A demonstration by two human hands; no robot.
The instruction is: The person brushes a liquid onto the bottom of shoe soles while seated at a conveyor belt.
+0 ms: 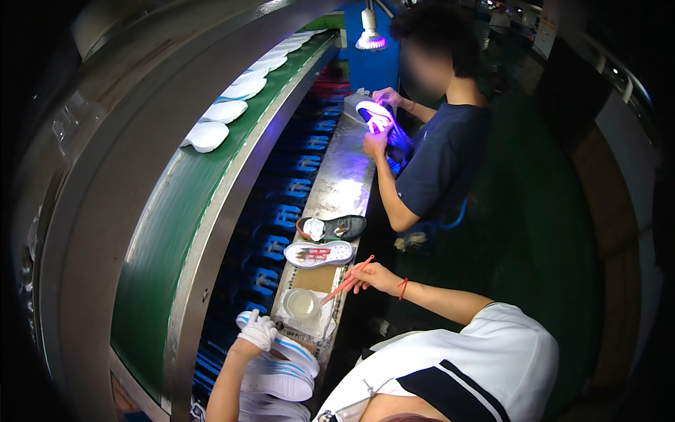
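Observation:
My left hand (257, 331), in a white glove, grips a white shoe sole (296, 354) with a blue stripe, above a stack of similar soles (277, 381). My right hand (370, 276) is bare, with a red cord at the wrist, and holds an orange-handled brush (340, 288). The brush's tip is beside the rim of a round tub (301, 304) of pale liquid, which stands on white paper (322, 323). Beyond the tub, a white sole (341, 253) carries several small red-marked items. A dark shoe part (350, 227) with crumpled white material lies behind it.
At left, a green conveyor belt (153, 274) with a metal edge carries a row of white soles (206, 136). Blue pieces (288, 215) line the gap beside the metal bench (337, 176). Ahead, a co-worker (448, 153) handles a shoe under a purple-lit lamp (371, 39).

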